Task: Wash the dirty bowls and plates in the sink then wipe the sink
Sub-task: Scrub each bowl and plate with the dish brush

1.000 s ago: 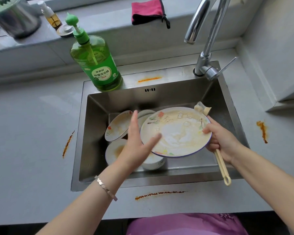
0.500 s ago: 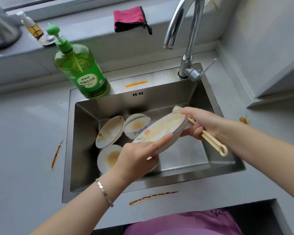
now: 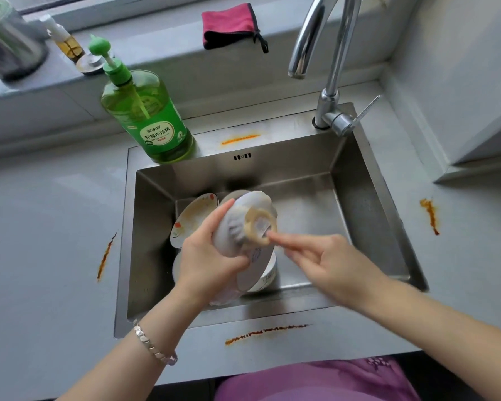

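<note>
Mid-frame over the sink (image 3: 289,166), I had my L hand (image 3: 210,256) gripping the plate (image 3: 256,203) by its rim, underside up & tilted, so the brush (image 3: 260,227) in my curled R hand (image 3: 330,264), index out, could reach its base.

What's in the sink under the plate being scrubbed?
A dirty plate leans left; a white bowl peeks out below. The held plate and left hand hide the rest.

Plate (image 3: 255,202) flipped, underside now facing the camera. Left hand (image 3: 211,256) grips its edge; right hand (image 3: 327,264) moved to the base ring.
</note>
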`<state>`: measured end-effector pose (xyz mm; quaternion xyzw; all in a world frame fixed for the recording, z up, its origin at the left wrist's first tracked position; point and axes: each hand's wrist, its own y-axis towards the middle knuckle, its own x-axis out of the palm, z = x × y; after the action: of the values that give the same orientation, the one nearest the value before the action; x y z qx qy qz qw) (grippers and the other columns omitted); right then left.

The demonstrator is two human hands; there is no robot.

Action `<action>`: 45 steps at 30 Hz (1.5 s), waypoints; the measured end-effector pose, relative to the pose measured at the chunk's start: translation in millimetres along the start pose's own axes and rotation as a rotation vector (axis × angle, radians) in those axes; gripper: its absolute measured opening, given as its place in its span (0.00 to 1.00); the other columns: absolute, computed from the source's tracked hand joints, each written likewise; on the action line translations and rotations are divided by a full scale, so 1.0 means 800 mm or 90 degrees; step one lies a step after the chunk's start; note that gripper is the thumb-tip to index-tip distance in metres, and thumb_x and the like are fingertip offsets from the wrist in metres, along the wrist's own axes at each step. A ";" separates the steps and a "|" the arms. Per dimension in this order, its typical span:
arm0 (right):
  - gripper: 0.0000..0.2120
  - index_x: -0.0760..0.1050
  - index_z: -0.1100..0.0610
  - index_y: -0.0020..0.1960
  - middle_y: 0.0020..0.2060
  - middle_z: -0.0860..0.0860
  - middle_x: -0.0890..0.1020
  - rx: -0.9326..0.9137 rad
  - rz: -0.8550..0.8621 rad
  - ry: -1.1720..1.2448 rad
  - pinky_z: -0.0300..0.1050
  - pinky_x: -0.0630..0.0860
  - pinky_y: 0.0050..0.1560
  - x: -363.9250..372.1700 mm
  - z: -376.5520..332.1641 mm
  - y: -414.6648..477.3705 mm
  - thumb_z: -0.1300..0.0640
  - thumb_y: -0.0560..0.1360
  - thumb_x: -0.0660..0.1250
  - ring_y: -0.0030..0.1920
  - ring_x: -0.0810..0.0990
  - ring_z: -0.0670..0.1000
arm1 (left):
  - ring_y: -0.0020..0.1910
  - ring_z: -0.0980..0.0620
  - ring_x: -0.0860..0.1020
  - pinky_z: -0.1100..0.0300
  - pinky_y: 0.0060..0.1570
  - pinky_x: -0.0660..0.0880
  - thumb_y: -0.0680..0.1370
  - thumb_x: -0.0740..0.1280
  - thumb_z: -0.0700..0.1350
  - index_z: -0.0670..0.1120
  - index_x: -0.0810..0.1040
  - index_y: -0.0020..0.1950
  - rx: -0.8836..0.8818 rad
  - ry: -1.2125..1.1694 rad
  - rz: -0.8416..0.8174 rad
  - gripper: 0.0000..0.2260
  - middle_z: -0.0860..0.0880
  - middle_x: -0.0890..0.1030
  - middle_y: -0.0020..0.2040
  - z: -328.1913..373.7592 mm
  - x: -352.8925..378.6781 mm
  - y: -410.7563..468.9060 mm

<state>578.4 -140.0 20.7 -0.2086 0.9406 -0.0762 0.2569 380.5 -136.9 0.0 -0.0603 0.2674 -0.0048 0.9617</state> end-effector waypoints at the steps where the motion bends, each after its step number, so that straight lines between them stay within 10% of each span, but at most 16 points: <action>1: 0.17 0.71 0.43 0.63 0.17 0.35 0.69 0.054 0.020 0.019 0.26 0.66 0.34 -0.006 0.008 0.010 0.60 0.79 0.59 0.23 0.70 0.36 | 0.52 0.70 0.74 0.73 0.48 0.73 0.60 0.73 0.41 0.68 0.69 0.60 0.003 0.022 0.000 0.35 0.74 0.74 0.50 0.000 -0.002 -0.002; 3: 0.17 0.71 0.47 0.66 0.15 0.33 0.67 0.112 0.032 0.058 0.25 0.69 0.46 -0.010 0.010 0.020 0.60 0.80 0.58 0.27 0.71 0.30 | 0.52 0.67 0.75 0.69 0.46 0.76 0.63 0.75 0.38 0.69 0.68 0.60 0.008 0.047 -0.002 0.36 0.72 0.73 0.51 0.001 -0.003 -0.005; 9: 0.18 0.70 0.42 0.63 0.20 0.31 0.73 0.026 -0.008 0.049 0.25 0.66 0.34 0.000 -0.006 0.015 0.60 0.79 0.59 0.30 0.74 0.32 | 0.54 0.68 0.75 0.75 0.49 0.73 0.59 0.71 0.43 0.59 0.72 0.64 0.002 0.002 0.022 0.34 0.65 0.77 0.55 0.004 -0.013 -0.005; 12: 0.16 0.72 0.49 0.65 0.47 0.36 0.82 0.119 0.052 0.141 0.22 0.65 0.46 -0.014 0.006 0.031 0.60 0.79 0.59 0.52 0.78 0.35 | 0.53 0.71 0.73 0.78 0.46 0.72 0.59 0.71 0.44 0.65 0.70 0.61 0.014 0.018 0.026 0.33 0.69 0.74 0.53 0.011 -0.016 -0.012; 15: 0.17 0.71 0.49 0.64 0.22 0.29 0.73 0.042 -0.006 0.146 0.23 0.67 0.45 -0.002 -0.012 0.020 0.62 0.79 0.59 0.34 0.75 0.28 | 0.51 0.73 0.74 0.77 0.47 0.72 0.60 0.74 0.41 0.61 0.71 0.62 -0.011 -0.009 0.046 0.33 0.67 0.75 0.54 0.011 -0.014 -0.013; 20: 0.17 0.72 0.53 0.65 0.32 0.34 0.76 0.118 0.042 0.157 0.21 0.66 0.33 -0.011 0.018 0.033 0.63 0.79 0.58 0.28 0.71 0.27 | 0.53 0.70 0.74 0.76 0.46 0.74 0.60 0.75 0.41 0.62 0.72 0.62 -0.032 -0.030 0.071 0.33 0.65 0.75 0.55 0.007 -0.013 -0.015; 24: 0.17 0.70 0.51 0.66 0.16 0.35 0.67 0.068 0.030 0.187 0.25 0.69 0.35 0.003 0.009 0.027 0.63 0.79 0.58 0.22 0.70 0.34 | 0.55 0.69 0.73 0.73 0.47 0.75 0.63 0.76 0.35 0.60 0.71 0.63 -0.045 -0.038 0.087 0.34 0.63 0.75 0.57 0.007 -0.004 -0.012; 26: 0.17 0.71 0.50 0.66 0.19 0.32 0.71 0.050 0.030 0.174 0.27 0.72 0.47 0.006 0.008 0.027 0.62 0.79 0.58 0.26 0.73 0.31 | 0.56 0.66 0.74 0.68 0.51 0.77 0.63 0.76 0.36 0.60 0.72 0.63 -0.061 -0.063 0.100 0.34 0.62 0.76 0.58 0.007 -0.004 -0.010; 30: 0.21 0.66 0.50 0.70 0.24 0.36 0.67 0.178 0.106 0.167 0.24 0.65 0.26 -0.002 0.052 0.038 0.60 0.79 0.59 0.22 0.68 0.31 | 0.57 0.61 0.75 0.58 0.55 0.78 0.59 0.74 0.43 0.65 0.73 0.58 -0.059 -0.112 0.148 0.31 0.59 0.77 0.58 0.009 -0.006 -0.013; 35: 0.37 0.57 0.42 0.72 0.49 0.48 0.78 0.239 0.132 0.314 0.33 0.67 0.30 0.004 0.072 0.044 0.52 0.70 0.72 0.35 0.73 0.40 | 0.58 0.56 0.76 0.53 0.54 0.79 0.56 0.75 0.48 0.67 0.74 0.57 -0.063 -0.227 0.183 0.32 0.56 0.76 0.60 0.009 0.006 -0.017; 40: 0.22 0.75 0.52 0.58 0.38 0.57 0.70 0.207 0.050 0.472 0.35 0.57 0.22 -0.005 0.067 0.045 0.55 0.66 0.73 0.24 0.62 0.44 | 0.60 0.53 0.76 0.49 0.56 0.77 0.56 0.75 0.48 0.65 0.73 0.60 -0.085 -0.322 0.157 0.34 0.53 0.75 0.62 0.006 0.014 -0.021; 45: 0.26 0.72 0.54 0.63 0.41 0.46 0.80 0.126 0.082 0.414 0.28 0.71 0.28 -0.033 0.052 0.035 0.67 0.68 0.71 0.31 0.79 0.40 | 0.59 0.54 0.76 0.49 0.55 0.78 0.55 0.77 0.50 0.62 0.71 0.62 -0.061 -0.198 -0.011 0.37 0.53 0.76 0.62 0.007 -0.016 -0.005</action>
<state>611.0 -105.0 -9.8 -0.0874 0.9725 -0.2134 -0.0332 372.5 -139.8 12.2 -0.1083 0.1143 0.0090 0.9875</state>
